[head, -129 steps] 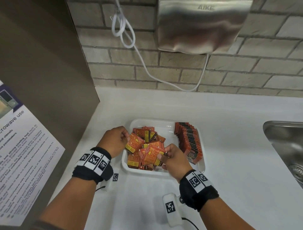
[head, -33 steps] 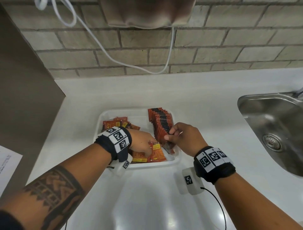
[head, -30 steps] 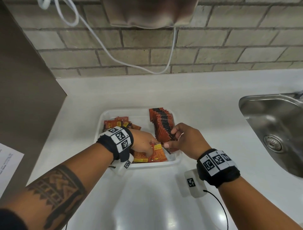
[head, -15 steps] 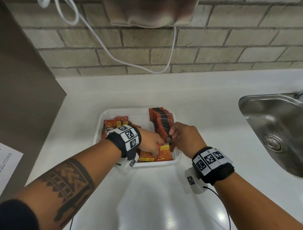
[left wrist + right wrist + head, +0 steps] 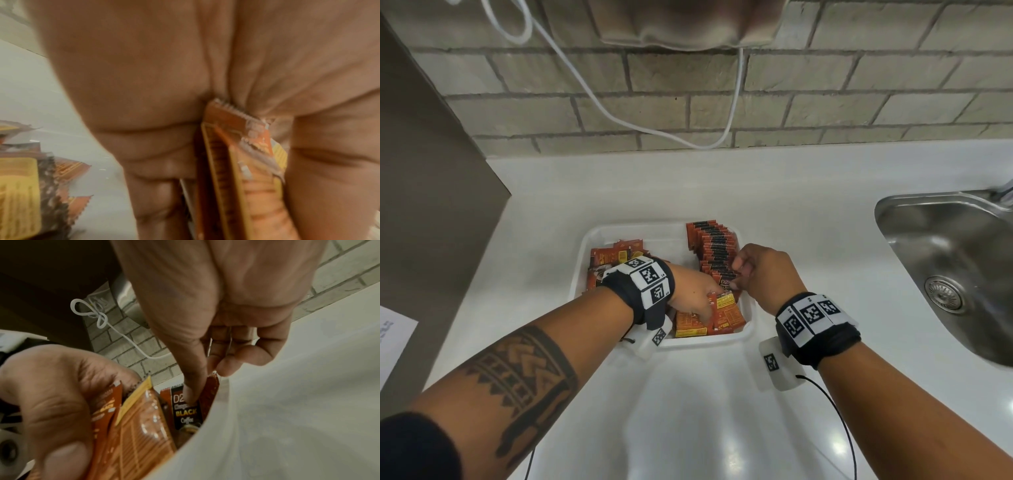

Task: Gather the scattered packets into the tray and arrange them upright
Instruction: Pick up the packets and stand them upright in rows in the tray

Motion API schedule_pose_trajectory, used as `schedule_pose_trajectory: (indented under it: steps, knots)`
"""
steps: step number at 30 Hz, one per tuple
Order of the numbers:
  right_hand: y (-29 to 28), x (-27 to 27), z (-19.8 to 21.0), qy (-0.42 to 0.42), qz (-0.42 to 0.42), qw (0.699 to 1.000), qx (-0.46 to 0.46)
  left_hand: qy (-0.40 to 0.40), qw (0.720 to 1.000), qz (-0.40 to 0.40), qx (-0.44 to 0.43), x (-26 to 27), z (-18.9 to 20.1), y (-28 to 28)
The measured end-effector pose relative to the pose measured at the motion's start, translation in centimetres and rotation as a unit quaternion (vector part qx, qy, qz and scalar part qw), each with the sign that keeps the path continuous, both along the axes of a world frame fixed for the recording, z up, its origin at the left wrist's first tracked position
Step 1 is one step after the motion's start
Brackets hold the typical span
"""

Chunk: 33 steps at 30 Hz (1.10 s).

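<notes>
Left hand (image 5: 693,291) pinches a small stack of packets (image 5: 724,310) inside the tray (image 5: 746,334) while the right hand (image 5: 763,274) thumbs the upright row (image 5: 714,250), and a careless shove could domino it flat.

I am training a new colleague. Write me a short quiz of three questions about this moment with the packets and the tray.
1. True or false: the upright row of packets stands on the tray's left side.
2. What does the left hand grip?
3. The right hand works at: A) the sink, B) the row's near end, C) the cable.

Key: 1 false; 2 a bunch of loose packets; 3 B.
</notes>
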State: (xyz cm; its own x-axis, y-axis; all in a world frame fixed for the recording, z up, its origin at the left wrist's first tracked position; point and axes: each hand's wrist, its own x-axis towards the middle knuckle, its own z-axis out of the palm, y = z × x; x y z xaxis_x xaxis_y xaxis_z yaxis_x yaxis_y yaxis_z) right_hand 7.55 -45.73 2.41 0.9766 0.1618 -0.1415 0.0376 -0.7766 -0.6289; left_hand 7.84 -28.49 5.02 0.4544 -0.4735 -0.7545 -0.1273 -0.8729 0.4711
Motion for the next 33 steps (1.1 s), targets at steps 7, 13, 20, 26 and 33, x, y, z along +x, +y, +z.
schedule_pose_trajectory:
  steps: [7, 13, 20, 26, 33]
  knots:
    - [-0.2, -0.3, 0.0, 0.003, 0.013, 1.000, 0.009, -0.002, 1.000, -0.006, 0.000, 0.2, 0.0, 0.2]
    - [-0.4, -0.6, -0.2, -0.007, 0.024, 1.000, 0.002, 0.003, 1.000, -0.003, -0.007, 0.0, 0.1, 0.4]
    - [-0.3, -1.0, -0.3, -0.015, 0.037, 0.999, -0.035, -0.003, 1.000, 0.004, -0.014, -0.2, 0.2, 0.5]
    - [0.7, -1.2, -0.4, -0.013, 0.021, 0.996, -0.083, 0.002, 1.000, 0.007, -0.005, 0.0, -0.4, 0.6]
    - [1.8, -1.2, -0.9, 0.001, -0.016, 0.997, -0.080, -0.002, 1.000, 0.007, -0.015, -0.2, -0.4, 0.9]
